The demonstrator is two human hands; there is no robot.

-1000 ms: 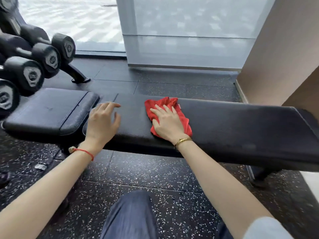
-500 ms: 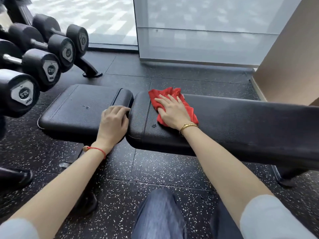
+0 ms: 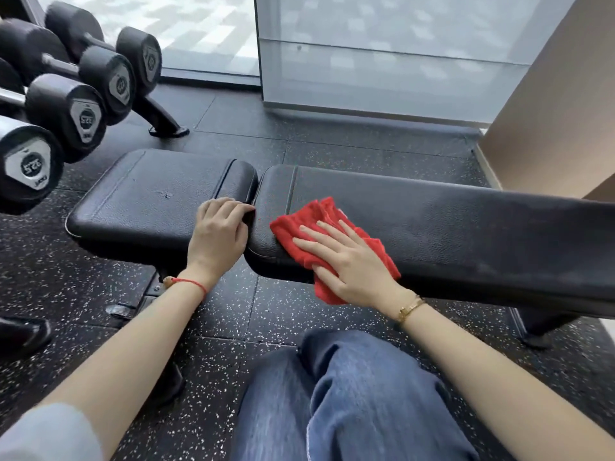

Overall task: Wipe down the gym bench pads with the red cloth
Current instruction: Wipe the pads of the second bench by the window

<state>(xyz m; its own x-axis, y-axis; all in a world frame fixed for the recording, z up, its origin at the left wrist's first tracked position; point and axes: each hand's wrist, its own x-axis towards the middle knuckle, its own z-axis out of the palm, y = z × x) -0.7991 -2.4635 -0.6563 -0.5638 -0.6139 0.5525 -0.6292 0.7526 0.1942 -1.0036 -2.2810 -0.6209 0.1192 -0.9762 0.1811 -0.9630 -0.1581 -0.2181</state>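
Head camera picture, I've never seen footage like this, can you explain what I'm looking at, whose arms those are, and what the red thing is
There is no machine here. The picture comes from a wide-angle camera worn on a person's head, looking forward and down, so the two bare arms reaching into view are the wearer's own, and the blue jeans at the bottom are their legs.

In front of them is a black gym bench with two pads: a short seat pad and a long back pad. The right hand lies flat, fingers straight, pressing a red cloth onto the near end of the long pad. The left hand rests on the seat pad's edge with its fingers curled into the gap between the pads, apparently as a brace.

Dumbbells sit on a rack at the left, over a speckled rubber floor.
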